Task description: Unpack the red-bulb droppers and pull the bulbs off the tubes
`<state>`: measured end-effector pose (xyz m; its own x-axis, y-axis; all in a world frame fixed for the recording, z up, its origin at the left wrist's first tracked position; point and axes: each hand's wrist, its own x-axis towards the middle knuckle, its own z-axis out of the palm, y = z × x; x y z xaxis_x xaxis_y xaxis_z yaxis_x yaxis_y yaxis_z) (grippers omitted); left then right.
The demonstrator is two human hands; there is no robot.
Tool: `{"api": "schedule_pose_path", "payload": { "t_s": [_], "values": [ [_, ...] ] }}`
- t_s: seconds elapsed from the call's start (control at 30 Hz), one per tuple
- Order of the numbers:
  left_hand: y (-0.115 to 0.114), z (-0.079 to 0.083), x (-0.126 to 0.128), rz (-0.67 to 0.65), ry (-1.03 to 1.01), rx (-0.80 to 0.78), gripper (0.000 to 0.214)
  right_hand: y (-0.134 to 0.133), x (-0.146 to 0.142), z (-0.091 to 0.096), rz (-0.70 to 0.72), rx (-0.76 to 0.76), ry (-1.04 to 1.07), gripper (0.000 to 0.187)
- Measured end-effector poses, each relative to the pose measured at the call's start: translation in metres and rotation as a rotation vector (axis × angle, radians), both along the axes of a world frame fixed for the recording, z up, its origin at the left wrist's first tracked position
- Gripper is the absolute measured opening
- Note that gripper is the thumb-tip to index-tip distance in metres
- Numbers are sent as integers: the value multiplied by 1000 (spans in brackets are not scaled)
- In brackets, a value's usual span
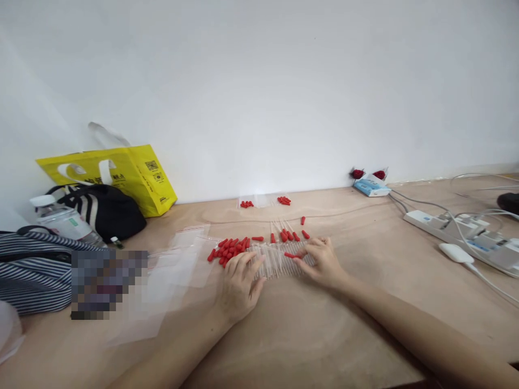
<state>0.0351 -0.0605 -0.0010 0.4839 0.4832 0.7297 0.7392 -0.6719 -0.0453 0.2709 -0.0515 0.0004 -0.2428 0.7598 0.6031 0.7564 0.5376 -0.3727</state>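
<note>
A heap of thin clear tubes (279, 260) lies on the wooden table (308, 335) in front of me. Small red caps (229, 248) are piled to its left, with more red caps (290, 235) scattered behind it. My left hand (239, 283) rests on the left end of the tubes, fingers stretched out and spread. My right hand (322, 262) lies on the right end of the heap, fingertips pinched on a red cap (291, 255) on top of the tubes.
Clear zip bags (178, 265) lie left of the heap, two more with red caps (265, 201) near the wall. At the left stand a yellow bag (133, 175), black bag (107, 210), striped bag (34, 273) and bottle (60, 219). Power strips (466, 232) with cables sit right.
</note>
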Motion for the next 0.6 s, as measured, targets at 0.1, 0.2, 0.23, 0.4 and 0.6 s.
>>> {"api": "schedule_pose_path", "payload": {
  "t_s": [0.1, 0.2, 0.23, 0.4, 0.6],
  "values": [
    [2, -1, 7, -61, 53, 64, 20, -16, -5, -10, 123, 82, -23, 14],
    [3, -2, 12, -105, 110, 68, 15, -20, -12, -16, 180, 140, -59, 15],
    [3, -3, 13, -109, 120, 65, 14, -19, -14, -17, 184, 151, -64, 16],
    [2, -1, 15, -95, 115, 48, 16, -13, -22, -19, 171, 224, -55, 16],
    [0, 0, 13, -114, 100, 39, 20, -12, -30, -21, 186, 296, -95, 10]
  ]
}}
